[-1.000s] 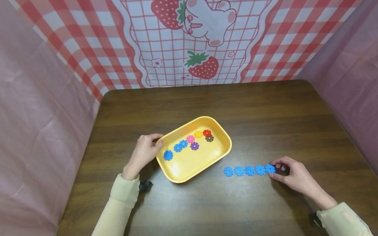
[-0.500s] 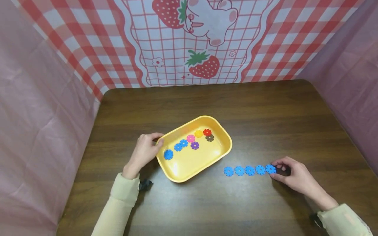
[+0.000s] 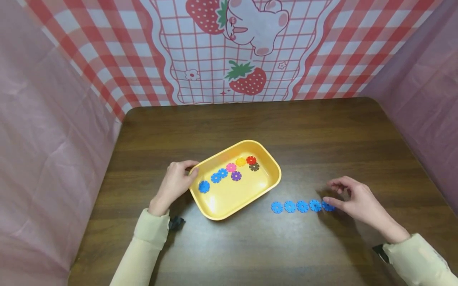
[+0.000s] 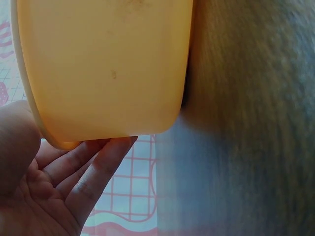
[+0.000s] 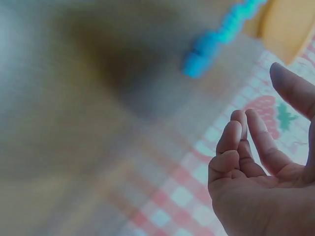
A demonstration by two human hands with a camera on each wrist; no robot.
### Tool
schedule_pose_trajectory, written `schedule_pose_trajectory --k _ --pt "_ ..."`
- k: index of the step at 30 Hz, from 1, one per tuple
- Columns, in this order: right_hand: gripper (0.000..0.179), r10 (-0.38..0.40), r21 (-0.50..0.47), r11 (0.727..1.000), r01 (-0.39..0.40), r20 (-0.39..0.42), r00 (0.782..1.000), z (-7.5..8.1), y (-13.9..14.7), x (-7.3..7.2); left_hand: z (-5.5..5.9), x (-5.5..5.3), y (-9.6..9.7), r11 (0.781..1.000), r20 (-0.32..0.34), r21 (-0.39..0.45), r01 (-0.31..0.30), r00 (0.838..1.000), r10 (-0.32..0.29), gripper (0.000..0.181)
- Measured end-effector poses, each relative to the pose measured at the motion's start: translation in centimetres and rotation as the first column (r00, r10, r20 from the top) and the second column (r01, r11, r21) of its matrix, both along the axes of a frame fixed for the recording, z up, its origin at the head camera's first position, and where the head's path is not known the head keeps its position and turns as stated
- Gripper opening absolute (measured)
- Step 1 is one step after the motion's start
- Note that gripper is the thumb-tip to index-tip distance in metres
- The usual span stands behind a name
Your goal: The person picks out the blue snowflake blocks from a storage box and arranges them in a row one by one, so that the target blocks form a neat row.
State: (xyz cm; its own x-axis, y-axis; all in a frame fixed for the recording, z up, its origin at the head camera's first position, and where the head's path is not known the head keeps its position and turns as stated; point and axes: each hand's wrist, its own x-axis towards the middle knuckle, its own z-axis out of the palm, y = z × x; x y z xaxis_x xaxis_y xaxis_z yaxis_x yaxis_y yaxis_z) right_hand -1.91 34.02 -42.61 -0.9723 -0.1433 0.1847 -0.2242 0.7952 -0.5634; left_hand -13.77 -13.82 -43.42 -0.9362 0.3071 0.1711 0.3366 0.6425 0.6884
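My left hand (image 3: pixel 173 182) grips the near-left end of a yellow plastic tub (image 3: pixel 229 198), thumb over the rim; the left wrist view has the fingers against its outer wall (image 4: pixel 108 73). Beside the tub a row of several blue snowflake discs (image 3: pixel 302 206) lies flat on the table. My right hand (image 3: pixel 361 202) hovers at the right end of that row, thumb and fingers apart, holding nothing. Its thumb overlaps the last blue disc (image 3: pixel 329 206) in the head view. In the right wrist view the fingers (image 5: pixel 229 137) are loosely bent, away from the blue row (image 5: pixel 211 46).
Inside the tub lie several blue discs (image 3: pixel 204 186), plus a pink disc (image 3: pixel 231 167), a purple disc (image 3: pixel 236 176), a yellow disc (image 3: pixel 241 161), a red disc (image 3: pixel 251 160) and a brown disc (image 3: pixel 254 167). A checked cloth (image 3: pixel 118 51) hangs behind the wooden table (image 3: pixel 286 254).
My right hand has let go of the rightmost blue disc and lifted up slightly, its fingers spreading. The disc stays at the row's end. My left hand and the tub have not moved.
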Motion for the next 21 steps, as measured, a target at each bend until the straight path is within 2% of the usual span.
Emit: schedule_pose_trajectory --k 5,9,13,21 --pt "0.035 0.031 -0.005 0.999 -0.031 -0.010 0.999 2.8 -1.9 -3.0 -0.1 0.0 -0.1 1.000 -0.007 -0.001 -0.001 1.000 0.001 0.021" --pt "0.036 0.061 -0.016 0.998 -0.060 0.017 0.998 4.0 -3.9 -5.3 -0.2 0.0 -0.1 1.000 -0.005 0.008 -0.007 1.000 0.007 0.020" --pt "0.038 0.078 -0.055 0.996 -0.075 0.044 0.996 4.4 -6.0 -7.2 -0.3 0.0 -0.1 1.000 -0.008 0.009 -0.007 1.000 0.007 0.020" --pt "0.034 0.145 -0.175 0.974 -0.141 0.007 0.989 4.3 -9.6 -9.8 -0.3 0.0 -0.1 1.000 -0.028 0.002 -0.003 1.000 0.003 0.019"
